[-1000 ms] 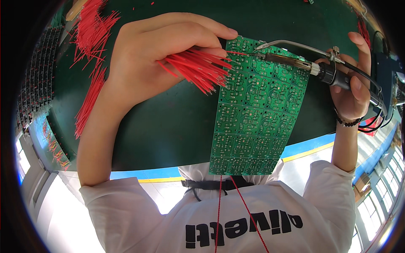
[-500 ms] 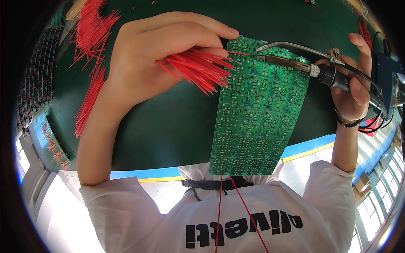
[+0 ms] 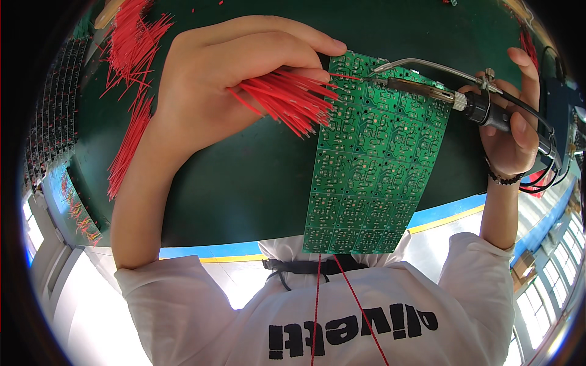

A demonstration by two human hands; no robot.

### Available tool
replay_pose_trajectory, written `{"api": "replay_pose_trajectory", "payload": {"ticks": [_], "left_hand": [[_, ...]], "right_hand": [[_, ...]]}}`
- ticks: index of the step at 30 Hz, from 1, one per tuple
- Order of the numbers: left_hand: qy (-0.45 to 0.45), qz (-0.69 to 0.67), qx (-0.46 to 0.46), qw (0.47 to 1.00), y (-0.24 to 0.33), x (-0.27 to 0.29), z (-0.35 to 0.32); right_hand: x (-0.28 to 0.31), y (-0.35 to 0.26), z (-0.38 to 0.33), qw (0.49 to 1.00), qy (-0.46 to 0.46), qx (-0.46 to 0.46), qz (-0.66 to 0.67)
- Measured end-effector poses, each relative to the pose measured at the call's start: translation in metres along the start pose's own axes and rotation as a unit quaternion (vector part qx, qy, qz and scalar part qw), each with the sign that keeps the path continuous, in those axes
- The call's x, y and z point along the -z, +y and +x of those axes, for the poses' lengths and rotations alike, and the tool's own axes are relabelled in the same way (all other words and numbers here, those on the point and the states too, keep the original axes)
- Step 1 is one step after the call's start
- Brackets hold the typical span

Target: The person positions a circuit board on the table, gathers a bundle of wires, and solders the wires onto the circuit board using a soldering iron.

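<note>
My left hand is closed around a bundle of short red wires. A single red wire reaches out from its thumb and finger across a green circuit board panel. The left index fingertip rests at the panel's far left corner. In my right hand is a soldering iron, held like a pen, with a thin metal solder feed tube clamped to it. The iron's tip and the tube's end meet close to the end of the single wire, over the panel's far part.
Loose red wires lie in a pile on the dark green table at the far left. Dark panels stand in rows along the left edge. Black cables and a dark blue box sit at the right.
The soldering iron has shifted slightly to the right, and its tip is a little farther from the left hand. The left hand and panel have hardly moved.
</note>
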State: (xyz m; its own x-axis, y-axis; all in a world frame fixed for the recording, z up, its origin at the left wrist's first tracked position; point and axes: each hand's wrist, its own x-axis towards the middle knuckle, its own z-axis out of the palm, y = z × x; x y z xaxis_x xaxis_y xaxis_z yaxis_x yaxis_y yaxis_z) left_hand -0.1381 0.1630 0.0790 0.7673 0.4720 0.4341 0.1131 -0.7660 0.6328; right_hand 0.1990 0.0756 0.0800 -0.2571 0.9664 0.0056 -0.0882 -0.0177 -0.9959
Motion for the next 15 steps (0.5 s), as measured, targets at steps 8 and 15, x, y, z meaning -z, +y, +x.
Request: {"api": "replay_pose_trajectory", "payload": {"ticks": [8,15], "left_hand": [[-0.001,-0.002,0.001,1.000,-0.0005,0.0002,-0.0014],[0.000,-0.004,0.001,1.000,-0.0013,-0.0005,-0.0010]], "right_hand": [[-0.0057,0.0012,0.0005,1.000,0.017,-0.003,-0.011],[-0.0006,0.0023,0.0015,1.000,0.002,0.000,-0.013]]}}
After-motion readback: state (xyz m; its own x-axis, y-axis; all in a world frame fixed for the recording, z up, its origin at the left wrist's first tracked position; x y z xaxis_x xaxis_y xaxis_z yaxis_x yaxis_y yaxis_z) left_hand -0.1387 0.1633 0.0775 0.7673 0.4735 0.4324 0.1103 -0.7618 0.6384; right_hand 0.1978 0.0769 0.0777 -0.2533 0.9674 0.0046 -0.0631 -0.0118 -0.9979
